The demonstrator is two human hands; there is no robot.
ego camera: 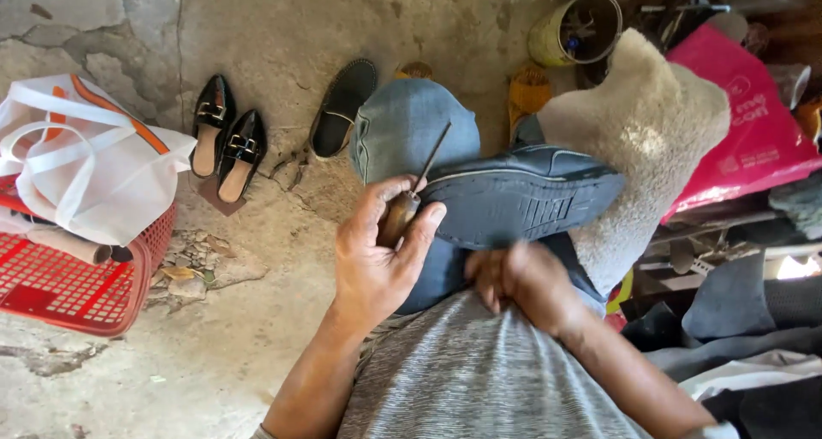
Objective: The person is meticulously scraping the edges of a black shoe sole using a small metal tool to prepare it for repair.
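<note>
At the far left a red plastic mesh basket (81,289) holds a white fabric bag with orange trim (86,161), and just right of it a pair of black buckled flat shoes (227,139) and a single dark slip-on shoe (342,105) lie on the cracked concrete floor (282,28). Near the middle, the left hand (377,251) is closed around the wooden handle of a thin metal awl (419,186), its spike angled up toward the toe of the dark blue shoe with a ribbed rubber sole (522,204), which rests sole-up on the denim-covered knee (411,127). Good stitching here seems to call for a steady shoe and a spike guided squarely along the sole edge. The right hand (522,281) is blurred; whether it grips anything cannot be told. Farther right, a cream fleece cushion (642,131) hides the shoe's heel, and a pink plastic bag (753,122) runs off frame.
</note>
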